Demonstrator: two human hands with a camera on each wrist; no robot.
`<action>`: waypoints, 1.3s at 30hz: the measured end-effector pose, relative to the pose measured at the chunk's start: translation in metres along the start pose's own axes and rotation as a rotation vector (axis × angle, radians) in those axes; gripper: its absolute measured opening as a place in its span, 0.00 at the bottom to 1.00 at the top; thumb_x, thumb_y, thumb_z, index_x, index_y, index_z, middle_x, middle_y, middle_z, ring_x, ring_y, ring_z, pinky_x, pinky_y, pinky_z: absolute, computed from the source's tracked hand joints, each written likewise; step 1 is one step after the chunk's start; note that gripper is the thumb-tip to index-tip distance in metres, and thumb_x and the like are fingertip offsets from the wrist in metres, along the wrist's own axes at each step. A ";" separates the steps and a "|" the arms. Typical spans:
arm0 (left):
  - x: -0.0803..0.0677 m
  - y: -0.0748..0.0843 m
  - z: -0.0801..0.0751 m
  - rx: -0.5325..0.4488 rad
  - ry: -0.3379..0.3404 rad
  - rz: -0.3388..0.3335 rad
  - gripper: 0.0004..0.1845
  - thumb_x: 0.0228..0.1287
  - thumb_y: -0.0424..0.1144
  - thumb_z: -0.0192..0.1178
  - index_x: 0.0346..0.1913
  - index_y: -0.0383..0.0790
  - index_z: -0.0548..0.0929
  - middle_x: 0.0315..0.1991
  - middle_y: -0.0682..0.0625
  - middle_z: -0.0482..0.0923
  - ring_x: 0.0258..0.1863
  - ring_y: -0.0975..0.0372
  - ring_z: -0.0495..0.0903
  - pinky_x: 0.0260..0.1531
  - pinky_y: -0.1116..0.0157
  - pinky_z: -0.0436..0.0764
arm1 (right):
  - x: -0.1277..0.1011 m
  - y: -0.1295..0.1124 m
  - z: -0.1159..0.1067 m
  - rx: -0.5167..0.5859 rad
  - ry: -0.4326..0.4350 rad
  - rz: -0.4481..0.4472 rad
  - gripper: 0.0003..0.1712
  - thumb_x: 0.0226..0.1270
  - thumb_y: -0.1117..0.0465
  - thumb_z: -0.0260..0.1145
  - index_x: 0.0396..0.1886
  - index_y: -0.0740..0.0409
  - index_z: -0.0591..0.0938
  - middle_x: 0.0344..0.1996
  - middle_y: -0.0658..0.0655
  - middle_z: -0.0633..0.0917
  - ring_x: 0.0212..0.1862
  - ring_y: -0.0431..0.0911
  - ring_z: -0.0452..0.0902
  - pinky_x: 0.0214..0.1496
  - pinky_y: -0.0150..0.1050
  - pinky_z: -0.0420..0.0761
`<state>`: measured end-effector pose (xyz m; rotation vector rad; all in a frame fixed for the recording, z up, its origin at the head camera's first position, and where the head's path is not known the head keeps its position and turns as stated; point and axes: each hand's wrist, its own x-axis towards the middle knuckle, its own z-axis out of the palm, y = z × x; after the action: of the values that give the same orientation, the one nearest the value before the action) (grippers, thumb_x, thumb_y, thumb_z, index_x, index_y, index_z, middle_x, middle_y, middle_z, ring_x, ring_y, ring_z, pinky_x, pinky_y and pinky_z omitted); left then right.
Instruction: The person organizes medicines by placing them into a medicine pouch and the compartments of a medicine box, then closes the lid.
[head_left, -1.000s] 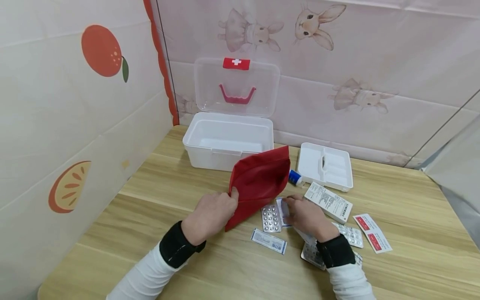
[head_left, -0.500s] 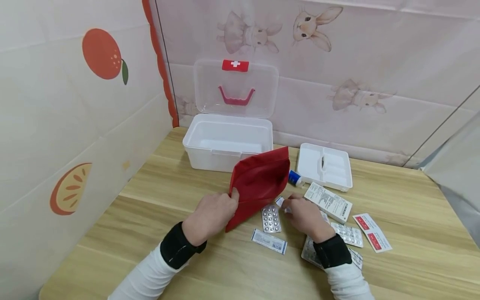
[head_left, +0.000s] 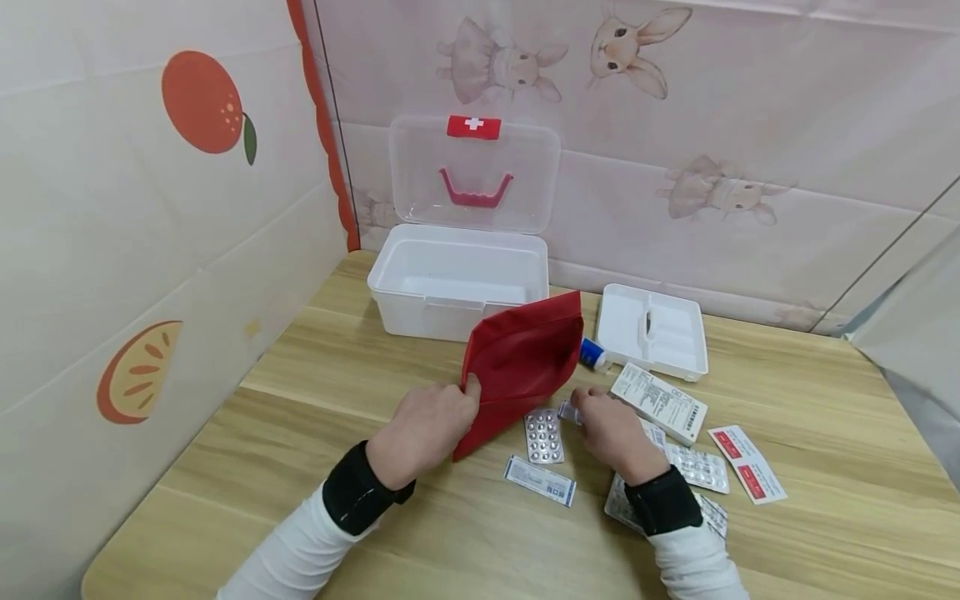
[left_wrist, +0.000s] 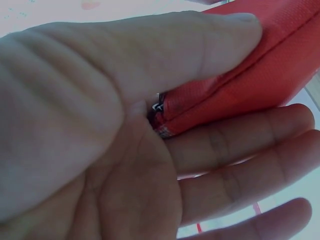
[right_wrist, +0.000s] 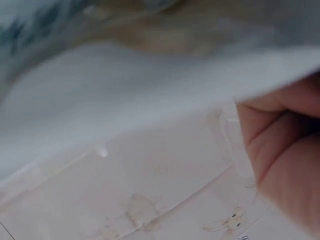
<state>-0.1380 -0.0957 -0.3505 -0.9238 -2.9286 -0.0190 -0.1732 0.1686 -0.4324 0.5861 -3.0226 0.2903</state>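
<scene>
My left hand [head_left: 426, 429] grips the lower left edge of a red fabric pouch [head_left: 517, 367], thumb on the near side and fingers behind it. In the left wrist view, the pouch [left_wrist: 240, 75] lies between thumb and fingers, with a bit of dark zip at its corner. My right hand [head_left: 615, 429] pinches a pale blue-and-white packet [head_left: 568, 412], mostly hidden under the hand. The right wrist view shows a blurred whitish sheet [right_wrist: 125, 100] close to the lens, beside the curled fingers. A silver blister pack [head_left: 543, 435] and a white-blue sachet [head_left: 540, 480] lie between the hands.
Behind the pouch stands a white first-aid box [head_left: 459, 279], its clear lid raised. To the right are a white tray [head_left: 652, 329], a blue-and-white bottle [head_left: 592, 353], a medicine box [head_left: 660, 402], a blister pack [head_left: 697, 468] and a red-white plaster strip [head_left: 747, 464].
The packet at the right fingertips has been drawn up under the hand, so less of it shows. The right hand has shifted slightly; the left hand and pouch have stayed put.
</scene>
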 end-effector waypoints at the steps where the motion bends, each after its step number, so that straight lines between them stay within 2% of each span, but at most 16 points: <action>1: 0.000 0.000 0.000 -0.003 -0.003 -0.001 0.28 0.56 0.35 0.73 0.57 0.26 0.78 0.19 0.47 0.75 0.15 0.62 0.73 0.17 0.70 0.79 | 0.000 0.000 0.000 -0.005 0.003 -0.001 0.06 0.60 0.70 0.68 0.35 0.61 0.79 0.28 0.59 0.81 0.31 0.55 0.80 0.28 0.48 0.79; 6: 0.000 0.000 -0.002 0.001 -0.012 -0.001 0.27 0.57 0.35 0.72 0.58 0.26 0.78 0.19 0.48 0.75 0.15 0.62 0.73 0.16 0.71 0.78 | 0.001 0.001 -0.001 0.024 0.008 -0.003 0.06 0.64 0.65 0.68 0.26 0.57 0.80 0.23 0.55 0.79 0.26 0.48 0.76 0.25 0.43 0.75; 9: 0.000 0.000 -0.001 0.014 -0.001 0.007 0.28 0.56 0.35 0.73 0.58 0.26 0.78 0.19 0.48 0.74 0.15 0.62 0.73 0.17 0.71 0.78 | 0.000 0.002 -0.006 0.063 -0.038 0.001 0.06 0.62 0.60 0.72 0.30 0.57 0.85 0.26 0.53 0.79 0.26 0.43 0.71 0.28 0.39 0.75; 13: 0.000 0.000 -0.001 0.034 0.012 0.018 0.28 0.55 0.35 0.74 0.57 0.26 0.78 0.19 0.47 0.75 0.15 0.62 0.73 0.17 0.71 0.79 | -0.002 0.001 -0.012 0.072 -0.095 0.000 0.11 0.58 0.56 0.76 0.35 0.57 0.86 0.29 0.51 0.78 0.28 0.42 0.70 0.30 0.38 0.75; 17: 0.001 0.000 -0.002 0.047 0.014 0.022 0.29 0.55 0.36 0.74 0.57 0.26 0.78 0.21 0.47 0.77 0.16 0.61 0.75 0.18 0.70 0.80 | -0.001 -0.001 -0.013 0.051 -0.072 -0.022 0.05 0.61 0.62 0.72 0.27 0.55 0.84 0.26 0.52 0.77 0.26 0.43 0.68 0.26 0.39 0.72; 20: 0.001 0.000 -0.002 0.039 0.011 0.021 0.29 0.54 0.35 0.75 0.57 0.26 0.78 0.21 0.46 0.77 0.16 0.61 0.75 0.18 0.70 0.80 | -0.001 -0.003 -0.011 0.015 -0.043 -0.046 0.08 0.61 0.66 0.70 0.23 0.55 0.82 0.25 0.54 0.77 0.24 0.43 0.69 0.23 0.39 0.72; 29: -0.001 0.000 -0.001 0.014 0.003 0.015 0.28 0.55 0.36 0.74 0.57 0.26 0.78 0.21 0.47 0.77 0.15 0.62 0.74 0.18 0.70 0.80 | 0.001 -0.006 -0.005 -0.040 0.010 -0.045 0.12 0.63 0.67 0.66 0.19 0.55 0.80 0.19 0.53 0.78 0.21 0.47 0.73 0.22 0.43 0.75; 34: -0.001 0.000 -0.002 -0.004 -0.012 -0.006 0.28 0.57 0.38 0.73 0.57 0.26 0.78 0.22 0.46 0.78 0.16 0.61 0.76 0.18 0.69 0.81 | 0.003 -0.004 -0.006 0.016 0.025 -0.043 0.12 0.65 0.69 0.65 0.21 0.56 0.79 0.16 0.51 0.76 0.20 0.44 0.70 0.21 0.40 0.71; 37: 0.000 0.000 -0.003 -0.008 -0.019 -0.014 0.28 0.58 0.38 0.73 0.57 0.26 0.78 0.22 0.45 0.78 0.17 0.60 0.77 0.19 0.67 0.81 | 0.003 -0.002 -0.010 0.081 0.056 -0.051 0.08 0.64 0.72 0.63 0.26 0.59 0.80 0.18 0.52 0.76 0.22 0.44 0.68 0.23 0.38 0.70; 39: 0.000 0.000 -0.003 -0.005 -0.021 -0.014 0.28 0.58 0.38 0.73 0.58 0.26 0.78 0.22 0.45 0.78 0.18 0.60 0.77 0.19 0.67 0.81 | 0.003 -0.002 -0.014 0.131 0.093 -0.057 0.06 0.63 0.74 0.62 0.30 0.61 0.82 0.21 0.53 0.78 0.24 0.44 0.70 0.26 0.38 0.73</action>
<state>-0.1374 -0.0955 -0.3477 -0.9095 -2.9556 -0.0177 -0.1751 0.1687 -0.4181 0.6466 -2.9080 0.5013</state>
